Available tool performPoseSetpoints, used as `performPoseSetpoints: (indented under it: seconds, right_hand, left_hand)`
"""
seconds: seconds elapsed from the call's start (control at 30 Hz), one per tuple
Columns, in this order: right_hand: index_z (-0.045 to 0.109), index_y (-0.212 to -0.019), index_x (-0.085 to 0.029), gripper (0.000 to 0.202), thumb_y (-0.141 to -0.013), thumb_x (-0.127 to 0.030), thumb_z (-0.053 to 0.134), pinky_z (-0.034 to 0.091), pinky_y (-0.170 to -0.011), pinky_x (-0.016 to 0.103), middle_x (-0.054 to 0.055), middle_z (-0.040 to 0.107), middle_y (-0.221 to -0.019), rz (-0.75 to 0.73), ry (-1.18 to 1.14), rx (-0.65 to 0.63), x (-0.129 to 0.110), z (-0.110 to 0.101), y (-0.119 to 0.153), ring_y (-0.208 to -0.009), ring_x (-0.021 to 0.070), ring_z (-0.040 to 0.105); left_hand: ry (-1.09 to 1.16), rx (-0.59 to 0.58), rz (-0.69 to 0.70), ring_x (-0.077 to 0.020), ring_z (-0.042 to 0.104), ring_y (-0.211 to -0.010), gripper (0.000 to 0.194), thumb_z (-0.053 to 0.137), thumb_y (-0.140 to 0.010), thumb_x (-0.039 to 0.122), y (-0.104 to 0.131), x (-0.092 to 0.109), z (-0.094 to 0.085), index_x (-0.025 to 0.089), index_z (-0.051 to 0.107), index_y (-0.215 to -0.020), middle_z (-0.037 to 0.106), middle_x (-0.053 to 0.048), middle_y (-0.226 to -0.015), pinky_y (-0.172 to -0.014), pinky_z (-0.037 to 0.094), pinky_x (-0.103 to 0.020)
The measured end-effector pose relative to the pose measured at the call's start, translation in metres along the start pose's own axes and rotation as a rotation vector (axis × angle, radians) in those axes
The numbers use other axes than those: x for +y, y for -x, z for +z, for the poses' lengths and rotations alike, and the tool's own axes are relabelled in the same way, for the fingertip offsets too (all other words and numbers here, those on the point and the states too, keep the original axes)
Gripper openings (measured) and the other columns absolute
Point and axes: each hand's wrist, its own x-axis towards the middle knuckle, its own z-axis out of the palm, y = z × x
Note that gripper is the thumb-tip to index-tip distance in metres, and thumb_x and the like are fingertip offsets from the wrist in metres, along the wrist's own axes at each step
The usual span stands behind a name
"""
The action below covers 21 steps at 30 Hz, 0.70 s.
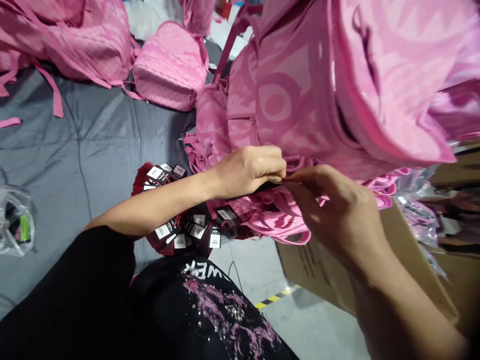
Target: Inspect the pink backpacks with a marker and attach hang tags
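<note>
My left hand (255, 172) and my right hand (337, 215) meet fingertip to fingertip, both closed in a pinch. Between them runs a short, thin dark-red string, mostly covered by the fingers. Something black shows just under my left fingers, too hidden to name. Right behind and above the hands stand pink patterned backpacks (288, 100), packed side by side, with an unzipped one (393, 90) nearest on the right. Pink straps (281, 220) hang below the hands. Black hang tags (198, 230) with white labels and red strings lie in a pile beneath my left forearm.
More pink backpacks (168, 65) rest at the back of the grey cloth-covered table (105, 135). A clear plastic bag (15, 220) lies at its left edge. On the floor at right is a cardboard box (318, 270), with clear plastic wrapping (420, 210) beyond.
</note>
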Motion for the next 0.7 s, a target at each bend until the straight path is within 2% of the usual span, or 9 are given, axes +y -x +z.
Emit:
performPoseSetpoints:
  seconds: [0.13, 0.23, 0.33, 0.4, 0.47, 0.53, 0.6, 0.7]
  right_hand:
    - [0.061, -0.084, -0.016, 0.007, -0.080, -0.012, 0.066, 0.041, -0.053, 0.021, -0.001, 0.062, -0.072, -0.006, 0.057, 0.121, 0.000, 0.007, 0.004, -0.059, 0.0082, 0.054]
    - [0.061, -0.084, -0.017, 0.005, -0.083, -0.013, 0.064, 0.042, -0.056, 0.024, 0.002, 0.063, -0.077, -0.010, 0.076, 0.147, 0.000, 0.008, 0.006, -0.062, 0.0102, 0.054]
    - [0.062, -0.093, -0.018, 0.006, -0.087, -0.019, 0.061, 0.043, -0.055, 0.025, 0.003, 0.063, -0.076, -0.027, -0.004, 0.052, 0.003, 0.005, 0.004, -0.060, 0.0113, 0.055]
    - [0.062, -0.090, -0.018, 0.008, -0.091, -0.022, 0.056, 0.042, -0.055, 0.026, 0.003, 0.063, -0.072, -0.061, 0.000, 0.006, 0.007, 0.001, 0.002, -0.059, 0.0122, 0.056]
    - [0.061, -0.082, -0.018, 0.013, -0.091, -0.023, 0.053, 0.041, -0.055, 0.027, 0.004, 0.064, -0.071, -0.083, 0.042, 0.017, 0.013, -0.001, -0.001, -0.060, 0.0133, 0.057]
    - [0.060, -0.087, -0.018, 0.007, -0.088, -0.024, 0.058, 0.041, -0.054, 0.027, 0.004, 0.066, -0.074, -0.059, 0.027, 0.012, 0.019, -0.003, -0.001, -0.061, 0.0143, 0.059]
    - [0.058, -0.100, -0.017, 0.018, -0.085, -0.027, 0.060, 0.044, -0.055, 0.027, 0.005, 0.069, -0.081, -0.039, -0.027, -0.043, 0.024, -0.003, -0.002, -0.065, 0.0162, 0.062]
    - [0.060, -0.097, -0.017, 0.014, -0.090, -0.026, 0.052, 0.046, -0.059, 0.030, 0.007, 0.070, -0.088, -0.084, -0.030, -0.064, 0.029, -0.003, -0.001, -0.072, 0.0195, 0.065]
  left_hand:
    - [0.017, 0.006, -0.032, -0.0135, 0.059, -0.078, 0.020, 0.050, -0.093, 0.016, 0.000, -0.001, 0.004, 0.012, 0.064, -0.080, 0.060, -0.005, -0.080, -0.072, 0.046, -0.027]
    - [-0.001, -0.007, -0.039, -0.0142, 0.060, -0.078, 0.020, 0.050, -0.093, 0.016, 0.000, -0.001, 0.004, 0.014, 0.064, -0.079, 0.061, -0.004, -0.079, -0.072, 0.047, -0.028]
    - [-0.052, -0.037, -0.075, -0.0155, 0.061, -0.080, 0.020, 0.051, -0.092, 0.016, -0.002, 0.000, 0.002, 0.016, 0.064, -0.078, 0.062, -0.004, -0.081, -0.073, 0.048, -0.029]
    - [-0.078, -0.048, -0.102, -0.0162, 0.062, -0.081, 0.020, 0.051, -0.092, 0.017, -0.004, 0.003, 0.001, 0.017, 0.064, -0.078, 0.063, -0.004, -0.082, -0.074, 0.048, -0.030]
    - [-0.096, -0.047, -0.120, -0.0160, 0.062, -0.081, 0.020, 0.051, -0.092, 0.017, -0.006, 0.005, 0.002, 0.018, 0.065, -0.077, 0.063, -0.004, -0.082, -0.074, 0.048, -0.030]
    - [-0.115, -0.022, -0.135, -0.0155, 0.062, -0.080, 0.020, 0.050, -0.092, 0.016, -0.008, 0.008, 0.003, 0.018, 0.065, -0.077, 0.063, -0.003, -0.082, -0.074, 0.048, -0.029]
    - [-0.134, 0.011, -0.143, -0.0154, 0.062, -0.080, 0.020, 0.051, -0.091, 0.016, -0.008, 0.011, 0.006, 0.018, 0.065, -0.077, 0.064, -0.003, -0.081, -0.073, 0.048, -0.029]
    - [-0.157, 0.066, -0.138, -0.0152, 0.063, -0.079, 0.018, 0.053, -0.090, 0.016, -0.007, 0.016, 0.009, 0.017, 0.066, -0.077, 0.065, -0.003, -0.080, -0.071, 0.049, -0.028]
